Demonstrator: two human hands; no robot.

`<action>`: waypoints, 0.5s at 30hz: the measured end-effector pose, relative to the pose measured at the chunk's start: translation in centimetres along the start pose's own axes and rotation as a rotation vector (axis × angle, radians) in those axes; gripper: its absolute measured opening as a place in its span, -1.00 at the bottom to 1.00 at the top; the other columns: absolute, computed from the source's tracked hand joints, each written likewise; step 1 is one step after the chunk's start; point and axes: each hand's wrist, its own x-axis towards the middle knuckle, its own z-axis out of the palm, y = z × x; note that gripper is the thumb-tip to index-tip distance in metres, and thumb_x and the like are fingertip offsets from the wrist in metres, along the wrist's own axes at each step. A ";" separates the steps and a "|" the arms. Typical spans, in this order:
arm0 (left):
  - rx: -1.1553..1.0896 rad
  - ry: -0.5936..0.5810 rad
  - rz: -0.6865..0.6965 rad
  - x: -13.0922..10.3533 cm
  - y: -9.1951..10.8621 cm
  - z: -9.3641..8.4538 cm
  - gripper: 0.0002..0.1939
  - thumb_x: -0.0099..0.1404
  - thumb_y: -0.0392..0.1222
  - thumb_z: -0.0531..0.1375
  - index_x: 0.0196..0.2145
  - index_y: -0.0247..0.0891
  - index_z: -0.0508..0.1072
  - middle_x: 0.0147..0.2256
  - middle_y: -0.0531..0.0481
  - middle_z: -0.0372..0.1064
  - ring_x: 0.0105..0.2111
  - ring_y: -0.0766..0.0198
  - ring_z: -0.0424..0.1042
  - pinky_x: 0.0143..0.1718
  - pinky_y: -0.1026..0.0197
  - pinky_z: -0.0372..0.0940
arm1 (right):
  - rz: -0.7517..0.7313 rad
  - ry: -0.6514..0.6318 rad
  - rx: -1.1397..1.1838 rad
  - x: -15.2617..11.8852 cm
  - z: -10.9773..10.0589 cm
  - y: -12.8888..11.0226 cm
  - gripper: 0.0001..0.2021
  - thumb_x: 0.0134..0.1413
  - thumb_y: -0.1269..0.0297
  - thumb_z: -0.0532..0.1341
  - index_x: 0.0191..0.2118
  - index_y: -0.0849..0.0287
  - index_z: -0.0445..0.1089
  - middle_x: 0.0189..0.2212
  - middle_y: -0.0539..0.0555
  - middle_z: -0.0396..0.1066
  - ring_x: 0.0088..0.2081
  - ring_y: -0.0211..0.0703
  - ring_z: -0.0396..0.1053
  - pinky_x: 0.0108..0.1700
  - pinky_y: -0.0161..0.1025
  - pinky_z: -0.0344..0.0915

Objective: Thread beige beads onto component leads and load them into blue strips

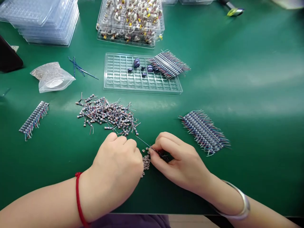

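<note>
My left hand (120, 161) is closed, knuckles up, low in the middle of the head view. Its fingertips are hidden behind the back of the hand, so what they hold does not show. Beside it, my right hand (178, 158) pinches a thin dark strip (144, 142) between thumb and forefinger. The strip slants up to the left, and its exact kind is unclear. A small cluster of pale round pieces (146, 162) lies on the table between both hands. Just beyond the left hand is a loose pile of small wired parts (109, 115).
Joined wired parts lie in a panel (205, 131) at right and a strip (34, 120) at left. Behind are a clear compartment tray (118, 84), a plastic bag (55, 80), blue twisted strips (83, 69), a filled tray (130, 22), stacked trays (47, 28) and a dark object (9, 55).
</note>
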 end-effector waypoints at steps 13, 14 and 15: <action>-0.041 -0.078 -0.030 0.4 -0.7 -0.3 -0.72 0.30 -0.31 0.10 -0.58 -0.25 0.37 -0.56 0.01 0.28 -0.53 0.22 0.28 -0.43 0.13 -0.02 | 0.056 -0.110 0.081 0.3 -0.3 0.2 -0.79 0.05 0.51 0.09 -0.51 0.11 0.11 -0.58 -0.04 0.19 -0.52 -0.26 0.17 -0.49 -0.31 0.17; -0.054 -0.086 -0.035 0.5 -0.8 -0.3 -0.72 0.30 -0.31 0.09 -0.57 -0.25 0.38 -0.56 0.01 0.28 -0.53 0.22 0.28 -0.44 0.13 -0.02 | 0.054 -0.099 0.088 0.2 -0.2 0.3 -0.79 0.06 0.50 0.09 -0.51 0.11 0.10 -0.58 -0.04 0.19 -0.52 -0.25 0.17 -0.49 -0.31 0.17; -0.067 -0.094 -0.042 0.5 -0.8 -0.3 -0.71 0.31 -0.31 0.08 -0.57 -0.25 0.39 -0.55 0.01 0.29 -0.52 0.22 0.29 -0.44 0.13 -0.02 | 0.051 -0.084 0.096 0.0 -0.1 0.3 -0.79 0.08 0.50 0.09 -0.51 0.11 0.11 -0.57 -0.03 0.19 -0.51 -0.25 0.17 -0.49 -0.30 0.18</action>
